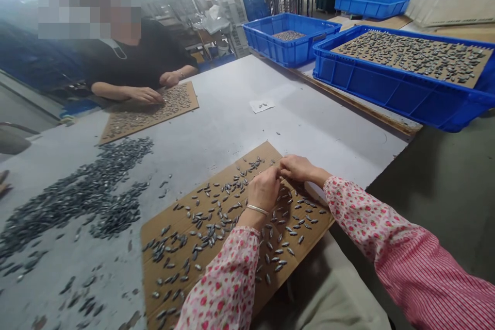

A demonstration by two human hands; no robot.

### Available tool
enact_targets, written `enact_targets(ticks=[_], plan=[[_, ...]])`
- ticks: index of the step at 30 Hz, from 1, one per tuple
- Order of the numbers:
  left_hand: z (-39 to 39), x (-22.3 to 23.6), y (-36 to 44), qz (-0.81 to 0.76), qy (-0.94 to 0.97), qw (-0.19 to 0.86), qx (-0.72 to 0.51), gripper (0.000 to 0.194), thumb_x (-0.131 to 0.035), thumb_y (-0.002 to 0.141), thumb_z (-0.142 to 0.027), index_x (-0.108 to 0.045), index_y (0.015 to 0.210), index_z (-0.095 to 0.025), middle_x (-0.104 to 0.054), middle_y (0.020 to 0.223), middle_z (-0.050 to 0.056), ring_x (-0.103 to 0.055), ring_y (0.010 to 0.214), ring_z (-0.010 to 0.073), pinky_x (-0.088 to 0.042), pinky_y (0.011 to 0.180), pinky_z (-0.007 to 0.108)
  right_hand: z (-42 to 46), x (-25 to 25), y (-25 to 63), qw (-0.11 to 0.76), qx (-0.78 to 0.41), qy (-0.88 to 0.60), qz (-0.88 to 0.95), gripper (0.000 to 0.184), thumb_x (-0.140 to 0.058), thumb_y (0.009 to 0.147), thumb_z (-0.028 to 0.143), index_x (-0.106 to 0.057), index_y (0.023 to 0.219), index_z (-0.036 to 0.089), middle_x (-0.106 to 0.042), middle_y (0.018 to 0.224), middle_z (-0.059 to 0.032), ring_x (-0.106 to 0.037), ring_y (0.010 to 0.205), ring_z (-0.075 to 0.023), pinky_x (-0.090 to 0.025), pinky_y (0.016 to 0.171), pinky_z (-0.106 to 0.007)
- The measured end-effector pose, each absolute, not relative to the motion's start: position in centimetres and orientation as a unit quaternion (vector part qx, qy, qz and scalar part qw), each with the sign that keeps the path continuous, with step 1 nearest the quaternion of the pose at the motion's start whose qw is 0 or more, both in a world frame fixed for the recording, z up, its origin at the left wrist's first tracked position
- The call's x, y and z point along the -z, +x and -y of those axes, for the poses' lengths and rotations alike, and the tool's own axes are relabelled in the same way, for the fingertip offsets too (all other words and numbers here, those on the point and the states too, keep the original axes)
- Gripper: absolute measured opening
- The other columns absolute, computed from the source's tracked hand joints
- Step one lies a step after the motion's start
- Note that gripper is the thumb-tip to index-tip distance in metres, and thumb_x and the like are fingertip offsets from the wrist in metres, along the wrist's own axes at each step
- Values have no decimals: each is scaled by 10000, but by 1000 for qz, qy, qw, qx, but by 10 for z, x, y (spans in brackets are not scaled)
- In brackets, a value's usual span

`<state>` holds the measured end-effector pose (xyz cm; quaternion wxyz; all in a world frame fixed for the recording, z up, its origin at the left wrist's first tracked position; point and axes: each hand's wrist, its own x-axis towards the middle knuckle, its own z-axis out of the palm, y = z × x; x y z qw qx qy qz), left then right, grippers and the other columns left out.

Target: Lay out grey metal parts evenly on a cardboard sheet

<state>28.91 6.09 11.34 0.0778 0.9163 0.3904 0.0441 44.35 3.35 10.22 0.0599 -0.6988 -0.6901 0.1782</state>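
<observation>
A brown cardboard sheet lies at the table's near edge, strewn with small grey spindle-shaped metal pieces. Over its far right part, my left hand is bent, fingers drawn together and mostly hidden behind its back. My right hand meets it at the fingertips, thumb and fingers pinched. Whatever the fingers hold is too small and covered to make out. Pieces to the right of my left wrist lie spread apart in loose rows; those to the left are more bunched up.
A heap of the same pieces covers the left of the white table. Across it, a co-worker's hands are over another cardboard sheet. Blue crates stand at the right, the nearest holding a covered sheet. A small white paper bears a few pieces.
</observation>
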Motion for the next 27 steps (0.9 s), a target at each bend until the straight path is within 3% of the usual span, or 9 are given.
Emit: enact_targets(ticks=[7, 12, 17, 22, 27], plan=[[-52, -91, 293, -265, 963, 24, -53, 222, -413, 890, -155, -630, 904, -197, -691, 822, 67, -642, 817, 202, -410, 712, 300, -31, -105, 463, 25, -201, -689, 696, 192, -519, 847, 278, -684, 889, 188, -694, 953, -58, -602, 836, -165, -312, 557, -230], [-67, -86, 274, -355, 923, 111, -97, 157, -497, 871, -282, -643, 919, -247, -699, 870, 19, -628, 796, 176, -414, 694, 275, -34, -102, 465, 15, -222, -685, 694, 181, -540, 829, 267, -697, 880, 193, -706, 896, -52, -598, 782, -159, -298, 547, -235], [-84, -103, 266, -453, 869, 169, -107, 163, -538, 847, -314, -664, 863, -212, -687, 886, 31, -615, 809, 171, -432, 728, 272, -41, -85, 469, 72, -238, -706, 663, 173, -566, 829, 302, -699, 888, 208, -702, 877, -35, -590, 775, -149, -333, 588, -227], [-86, -107, 279, -456, 875, 155, -44, 187, -542, 845, -318, -680, 934, -229, -658, 968, 50, -615, 866, 183, -451, 752, 278, -50, -73, 457, 132, -185, -697, 680, 187, -569, 844, 304, -685, 971, 228, -670, 997, -36, -587, 874, -148, -382, 685, -215], [-87, -98, 286, -450, 886, 108, -21, 223, -480, 877, -298, -687, 940, -243, -642, 993, 55, -621, 876, 195, -450, 728, 284, -52, -83, 449, 86, -174, -681, 707, 175, -555, 836, 236, -700, 929, 205, -659, 1000, -64, -589, 892, -167, -390, 668, -221]])
